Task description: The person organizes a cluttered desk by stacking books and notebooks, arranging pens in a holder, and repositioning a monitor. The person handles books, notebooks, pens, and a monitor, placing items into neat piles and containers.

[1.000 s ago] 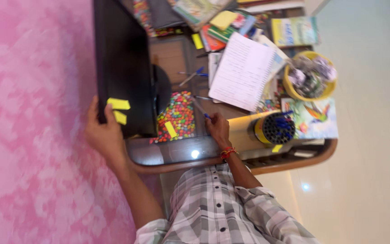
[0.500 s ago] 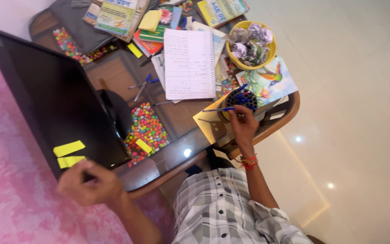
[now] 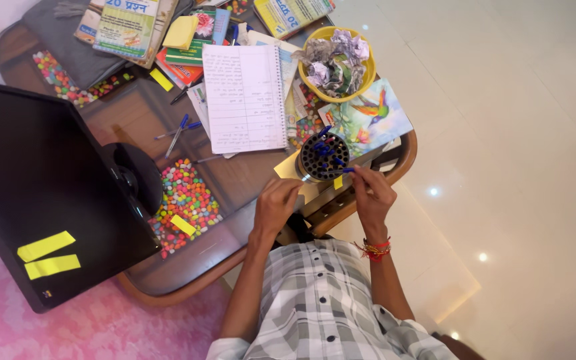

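Right hand (image 3: 372, 195): grip pinched on a slim blue plastic pen (image 3: 339, 171), its tip level with the rim of the holder.
Left hand (image 3: 276, 203): fingers curled at the near tabletop edge, just left of the holder; whether that grip clasped anything could not be told.
Black perforated round pen holder (image 3: 323, 157): directly ahead of both grips, near the edge of the brown glass-topped tabletop (image 3: 141, 120), already crowded with blue pens. Risk judged: a sideways push could tip it off.
Open spiral-bound lined notebook (image 3: 245, 97): beyond the left grip.
Yellow round bowl of crumpled paper (image 3: 337, 61): farthest, beyond the holder; a toppling holder could strike it.
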